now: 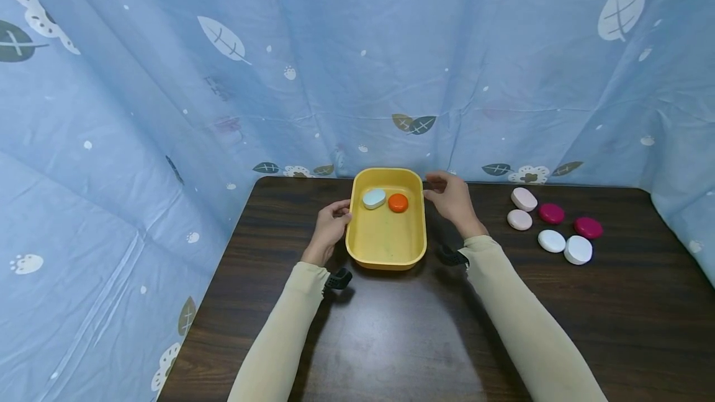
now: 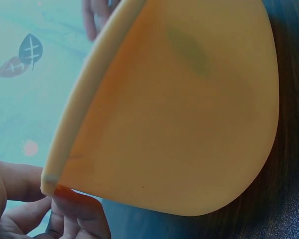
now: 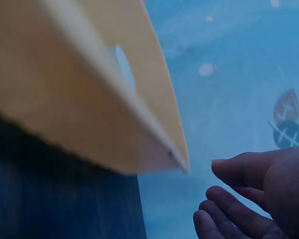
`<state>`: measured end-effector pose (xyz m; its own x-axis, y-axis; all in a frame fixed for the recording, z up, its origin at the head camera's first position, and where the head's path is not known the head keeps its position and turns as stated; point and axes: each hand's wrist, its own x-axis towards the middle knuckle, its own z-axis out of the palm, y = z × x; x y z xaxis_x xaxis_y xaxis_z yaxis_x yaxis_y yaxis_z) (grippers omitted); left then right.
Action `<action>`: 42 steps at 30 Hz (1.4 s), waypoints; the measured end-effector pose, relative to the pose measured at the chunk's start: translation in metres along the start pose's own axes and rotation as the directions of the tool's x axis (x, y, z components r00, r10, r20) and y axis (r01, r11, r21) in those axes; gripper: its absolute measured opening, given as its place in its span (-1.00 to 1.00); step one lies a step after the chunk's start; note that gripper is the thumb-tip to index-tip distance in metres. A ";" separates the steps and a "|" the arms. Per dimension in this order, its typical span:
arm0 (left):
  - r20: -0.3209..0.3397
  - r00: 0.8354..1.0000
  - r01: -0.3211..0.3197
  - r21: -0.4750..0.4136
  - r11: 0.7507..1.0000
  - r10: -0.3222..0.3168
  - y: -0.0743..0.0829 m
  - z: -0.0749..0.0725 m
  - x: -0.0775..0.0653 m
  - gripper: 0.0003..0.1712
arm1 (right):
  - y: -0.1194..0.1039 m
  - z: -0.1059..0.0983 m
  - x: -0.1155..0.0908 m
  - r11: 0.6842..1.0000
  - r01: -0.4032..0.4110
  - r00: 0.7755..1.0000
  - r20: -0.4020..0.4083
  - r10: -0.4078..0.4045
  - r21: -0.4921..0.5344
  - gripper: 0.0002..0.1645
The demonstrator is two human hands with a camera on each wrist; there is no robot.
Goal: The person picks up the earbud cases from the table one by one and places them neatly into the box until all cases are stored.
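Has the tray [image 1: 386, 244] between left hand [image 1: 329, 228] and right hand [image 1: 454, 200], long axis running near to far. Lies right of the left fingers and left of the right ones; is nearer to the left, being in contact there. Pinches the left edge, somewhat toward the far end, between left thumb and fingers. Holds nothing on the right: fingers loosely bent, thumb a little apart, just beside the far right corner without touching. Contains a white piece [image 1: 374, 198] and, to its right, an orange piece [image 1: 398, 203], both in the far half. Cannot tell whether resting fully on the counter [image 1: 391, 334].
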<state>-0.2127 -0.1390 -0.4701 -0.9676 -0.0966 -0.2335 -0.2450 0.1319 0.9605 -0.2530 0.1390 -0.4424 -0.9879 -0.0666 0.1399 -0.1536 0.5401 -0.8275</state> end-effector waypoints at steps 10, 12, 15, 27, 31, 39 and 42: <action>0.023 1.000 -0.017 0.014 1.000 0.017 0.000 -0.001 0.000 -0.55 | 0.037 -0.034 -0.027 0.999 -0.029 0.995 -0.092 0.025 -0.038 -0.53; 0.024 1.000 -0.018 0.019 1.000 0.017 0.001 -0.001 0.001 -0.55 | 0.044 -0.041 -0.032 0.998 -0.043 0.993 -0.109 0.038 -0.044 -0.53; 0.018 1.000 -0.010 0.024 1.000 0.009 0.001 -0.001 0.001 -0.56 | 0.053 -0.051 -0.041 0.996 -0.071 0.990 -0.128 0.065 -0.050 -0.52; 0.019 1.000 -0.001 0.013 1.000 0.000 0.002 -0.001 0.001 -0.55 | 0.085 -0.089 -0.063 0.987 -0.112 0.977 -0.193 0.088 -0.118 -0.50; 0.015 1.000 -0.003 0.015 1.000 0.003 0.002 -0.001 0.000 -0.56 | 0.093 -0.097 -0.068 0.980 -0.139 0.972 -0.207 0.109 -0.141 -0.48; 0.015 1.000 0.009 0.018 1.000 -0.009 0.003 0.000 -0.001 -0.56 | 0.106 -0.108 -0.074 0.964 -0.197 0.956 -0.251 0.148 -0.180 -0.44; 0.007 1.000 0.008 0.020 1.000 -0.008 0.002 0.000 0.000 -0.57 | 0.110 -0.109 -0.075 0.961 -0.204 0.957 -0.243 0.156 -0.185 -0.43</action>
<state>-0.2131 -0.1389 -0.4683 -0.9661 -0.0906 -0.2419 -0.2534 0.1504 0.9556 -0.1936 0.2948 -0.4842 -0.9647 0.2246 0.1375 0.0572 0.6884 -0.7231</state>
